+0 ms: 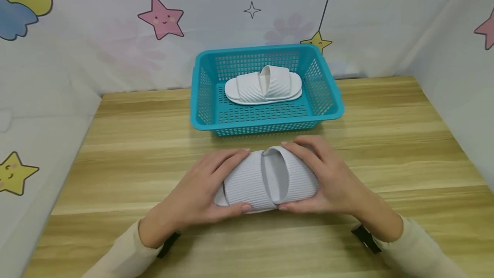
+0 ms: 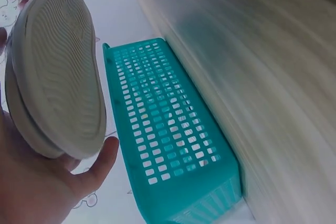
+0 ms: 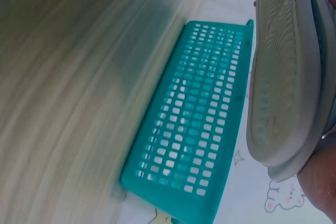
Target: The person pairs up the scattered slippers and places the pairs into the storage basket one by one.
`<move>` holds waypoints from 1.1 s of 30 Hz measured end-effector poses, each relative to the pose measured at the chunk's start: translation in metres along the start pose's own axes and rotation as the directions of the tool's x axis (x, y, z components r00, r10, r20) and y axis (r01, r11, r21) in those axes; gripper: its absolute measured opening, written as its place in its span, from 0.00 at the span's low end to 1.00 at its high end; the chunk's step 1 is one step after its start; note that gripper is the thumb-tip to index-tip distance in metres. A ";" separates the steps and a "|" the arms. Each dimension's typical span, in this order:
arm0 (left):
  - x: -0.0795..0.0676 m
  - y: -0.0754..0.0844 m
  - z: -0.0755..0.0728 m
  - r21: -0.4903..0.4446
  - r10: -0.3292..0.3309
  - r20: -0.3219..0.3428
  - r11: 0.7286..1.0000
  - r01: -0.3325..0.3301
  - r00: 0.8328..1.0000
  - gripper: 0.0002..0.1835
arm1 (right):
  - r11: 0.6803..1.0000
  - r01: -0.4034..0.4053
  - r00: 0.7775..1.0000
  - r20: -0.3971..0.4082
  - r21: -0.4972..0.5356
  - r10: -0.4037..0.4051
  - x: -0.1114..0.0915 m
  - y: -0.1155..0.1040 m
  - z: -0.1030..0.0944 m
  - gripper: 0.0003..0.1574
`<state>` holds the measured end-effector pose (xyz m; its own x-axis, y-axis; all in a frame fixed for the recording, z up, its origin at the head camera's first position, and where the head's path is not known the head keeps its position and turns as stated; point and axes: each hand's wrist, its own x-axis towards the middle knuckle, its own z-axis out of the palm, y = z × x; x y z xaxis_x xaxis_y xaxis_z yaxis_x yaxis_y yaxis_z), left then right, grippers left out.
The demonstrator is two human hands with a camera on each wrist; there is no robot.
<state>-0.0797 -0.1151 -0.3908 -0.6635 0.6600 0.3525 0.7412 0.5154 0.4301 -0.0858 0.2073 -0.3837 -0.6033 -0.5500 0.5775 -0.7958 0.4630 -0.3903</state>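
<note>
A pair of white ribbed slide slippers (image 1: 247, 179), one nested in the other, is held sideways above the table in front of the basket. My left hand (image 1: 200, 188) grips the left end, fingers over the far side and thumb on the near side. At the right end my right hand (image 1: 332, 183) grips the pair in the same way. Both wrist views show the wavy-grooved lower sole (image 2: 63, 66) from beneath, raised off the table. Another nested white pair of slippers (image 1: 248, 87) lies inside the turquoise basket (image 1: 266, 123).
The basket, with perforated walls, stands at the back of the wood-grain table (image 1: 146, 140). Behind it hangs a white cloth backdrop (image 1: 216, 3) printed with stars and clouds. Similar white cloth borders the left and right sides.
</note>
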 end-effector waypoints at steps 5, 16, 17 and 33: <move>-0.006 -0.005 -0.006 -0.003 -0.028 -0.005 1.000 0.028 1.000 0.45 | 0.999 -0.034 0.999 0.005 0.001 0.034 0.000 0.004 -0.006 0.67; -0.013 -0.021 -0.017 0.051 -0.025 -0.125 0.998 0.032 0.992 0.36 | 1.000 0.014 0.998 -0.057 0.014 -0.013 0.007 0.014 -0.019 0.66; -0.014 -0.022 -0.017 0.053 -0.027 -0.132 0.998 0.034 0.991 0.36 | 1.000 0.014 0.998 -0.062 0.021 -0.013 0.007 0.015 -0.020 0.66; -0.017 -0.036 -0.020 0.055 -0.123 -0.101 0.990 0.129 0.987 0.36 | 0.999 -0.030 0.989 -0.145 0.045 0.036 0.018 0.032 -0.027 0.66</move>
<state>-0.0973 -0.1559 -0.3958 -0.7566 0.5330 0.3787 0.6538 0.6258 0.4254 -0.1204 0.2308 -0.3663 -0.6179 -0.4261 0.6608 -0.7788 0.4476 -0.4395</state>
